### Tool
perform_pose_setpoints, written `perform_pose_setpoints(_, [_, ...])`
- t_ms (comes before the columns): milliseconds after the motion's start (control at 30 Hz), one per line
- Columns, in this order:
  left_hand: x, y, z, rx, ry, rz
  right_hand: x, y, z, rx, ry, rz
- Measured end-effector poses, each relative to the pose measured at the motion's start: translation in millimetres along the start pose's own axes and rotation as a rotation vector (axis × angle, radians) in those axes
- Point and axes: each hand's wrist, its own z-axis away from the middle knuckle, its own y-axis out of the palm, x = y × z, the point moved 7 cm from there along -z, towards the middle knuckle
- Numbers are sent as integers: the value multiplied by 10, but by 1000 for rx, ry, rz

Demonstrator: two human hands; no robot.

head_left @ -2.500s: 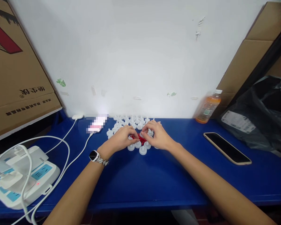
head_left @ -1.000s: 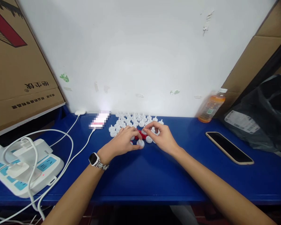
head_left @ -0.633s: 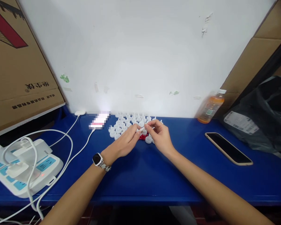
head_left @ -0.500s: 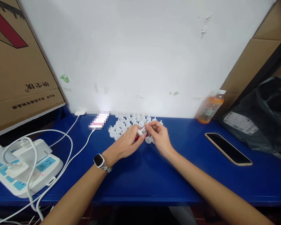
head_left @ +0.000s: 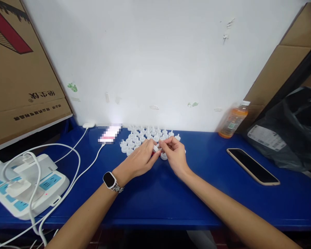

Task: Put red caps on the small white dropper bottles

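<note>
Between the thumb and fingers of my left hand (head_left: 141,155) is a white plastic nozzle cap (head_left: 156,148), tilted with its spout side toward the right. My right hand (head_left: 177,155) meets it from the right, thumb and fingertips pinched together at the spout end. Whatever small piece those fingertips hold is hidden. Behind and around both hands stand many similar white nozzle caps (head_left: 138,142), most with spouts up, on the blue table (head_left: 155,197). One cap (head_left: 164,156) sits just below the right fingers. A bit of red shows between the hands, mostly covered.
A white power strip (head_left: 38,193) with plugs and looping cables lies at the left. A lit, blurred phone-like device (head_left: 110,134) is charging by the white wall. On the right are a phone (head_left: 252,166), an orange drink bottle (head_left: 233,121) and a dark plastic bag (head_left: 290,128).
My right hand has drawn slightly closer to the cap, its fingers more curled over the spout end. My left hand keeps its grip almost unmoved. Less of the red shows.
</note>
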Motion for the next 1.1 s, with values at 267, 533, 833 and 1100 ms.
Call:
perform_pose_setpoints(267, [2, -38, -11, 12, 5, 66, 44, 77, -77, 69, 4, -56])
perform_pose_setpoints(533, [423, -364, 1, -150, -70, 73, 70, 115, -633, 307, 52, 182])
perform_pose_setpoints(833, [661, -378, 76, 96, -210, 135, -227, 301, -920, 587, -136, 882])
perform_pose_setpoints(1100, [609, -227, 69, 206, -203, 180, -252, 424, -942, 619, -304, 1121])
